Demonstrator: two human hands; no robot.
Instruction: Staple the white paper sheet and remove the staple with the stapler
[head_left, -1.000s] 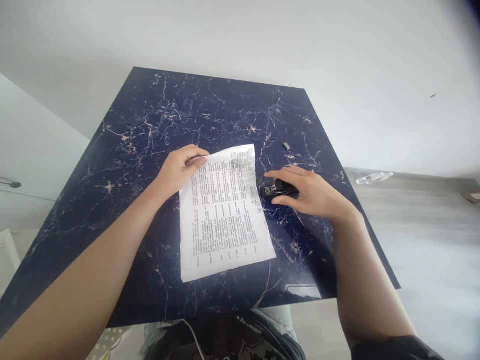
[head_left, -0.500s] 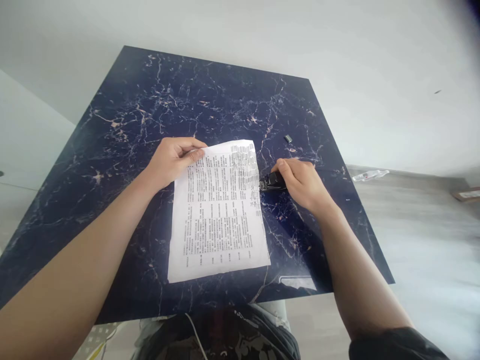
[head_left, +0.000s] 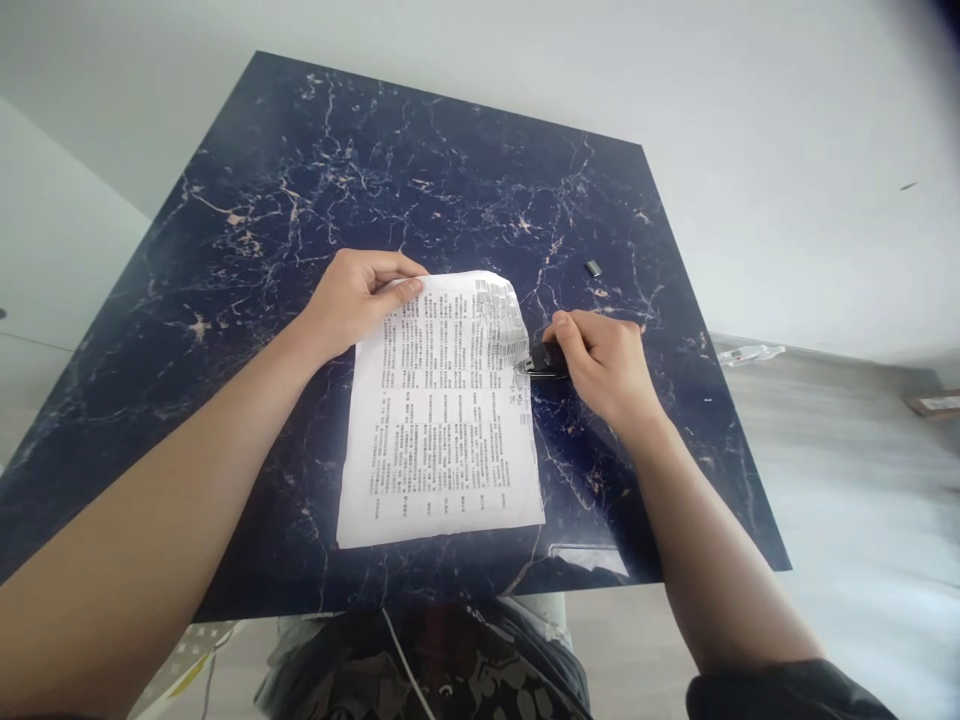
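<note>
My left hand (head_left: 371, 300) pinches the top left edge of a printed sheet of paper (head_left: 442, 420), thumb on top and fingers underneath. Rows of dark print cover the sheet, and its upper right part curves and carries dense grey marks that I cannot make out clearly. My right hand (head_left: 604, 365) is wrapped round a black stapler (head_left: 549, 361). The stapler's front end meets the paper's right edge; the rest of it is hidden in my palm. A small grey block, perhaps a strip of staples (head_left: 593, 268), lies on the table above my right hand.
The dark blue marbled table (head_left: 450, 180) has its near edge close to my body. Beyond its right side, a clear plastic wrapper (head_left: 752, 354) and a brown box (head_left: 934, 402) lie lower down. A pale wall stands behind the table.
The view has shifted slightly. The paper's upper right corner bends down more, and the stapler appears more closed at the sheet's edge. Both hands keep their holds.
</note>
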